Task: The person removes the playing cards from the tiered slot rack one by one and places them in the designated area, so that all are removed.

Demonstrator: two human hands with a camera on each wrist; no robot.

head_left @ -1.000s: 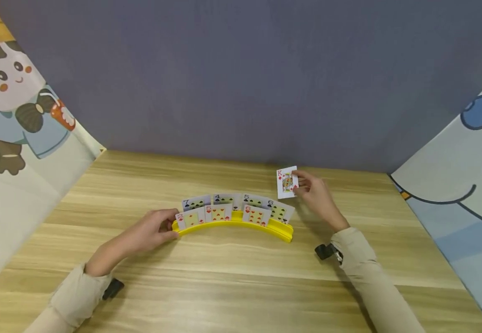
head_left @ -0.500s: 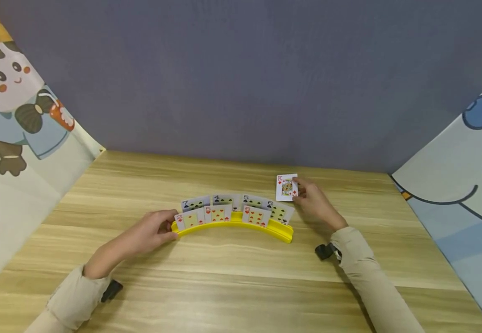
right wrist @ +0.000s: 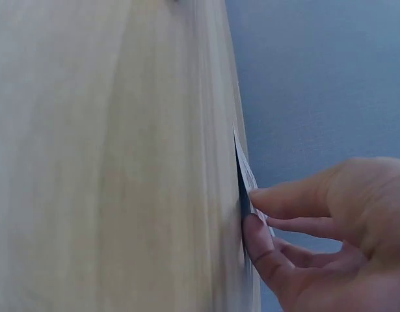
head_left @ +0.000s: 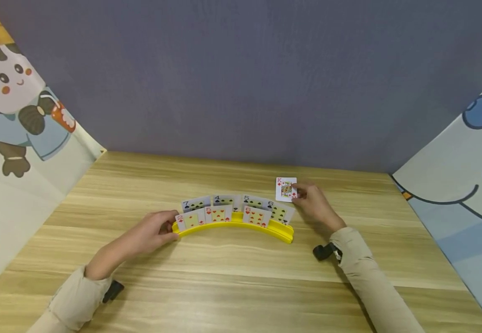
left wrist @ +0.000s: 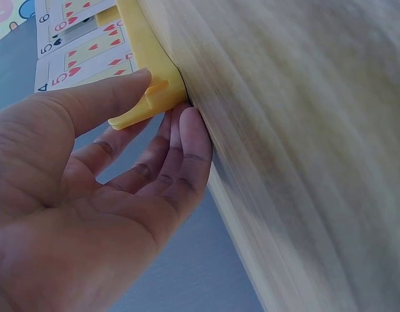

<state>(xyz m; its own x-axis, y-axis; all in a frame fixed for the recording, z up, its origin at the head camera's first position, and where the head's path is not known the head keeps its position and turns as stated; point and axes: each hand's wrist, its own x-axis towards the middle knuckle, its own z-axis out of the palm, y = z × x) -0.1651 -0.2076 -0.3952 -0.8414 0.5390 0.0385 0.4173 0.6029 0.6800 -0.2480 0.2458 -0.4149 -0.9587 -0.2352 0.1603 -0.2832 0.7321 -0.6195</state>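
Observation:
A curved yellow card holder (head_left: 281, 228) stands on the wooden table with playing cards upright in two rows. Black cards, including a seven (head_left: 196, 202) and a six (head_left: 281, 212), fill the back row. In front stand the two of diamonds (head_left: 191, 219), five of hearts (head_left: 218, 213) and six of hearts (head_left: 256, 216). My left hand (head_left: 151, 232) grips the holder's left end, thumb (left wrist: 118, 94) on the yellow plastic. Behind the holder to the right, my right hand (head_left: 317, 203) pinches the king of diamonds (head_left: 286, 190) by its right edge. The right wrist view shows that card (right wrist: 244, 166) tilted, close over the tabletop.
A grey-blue wall (head_left: 241, 83) rises at the table's back edge, just beyond the king. Cartoon-printed panels (head_left: 37, 115) border the left and right sides. Bare wood table (head_left: 224, 286) lies in front of the holder.
My right hand has brought the king of diamonds slightly down toward me, and the card has turned from tilted to nearly square. My left hand stays on the holder.

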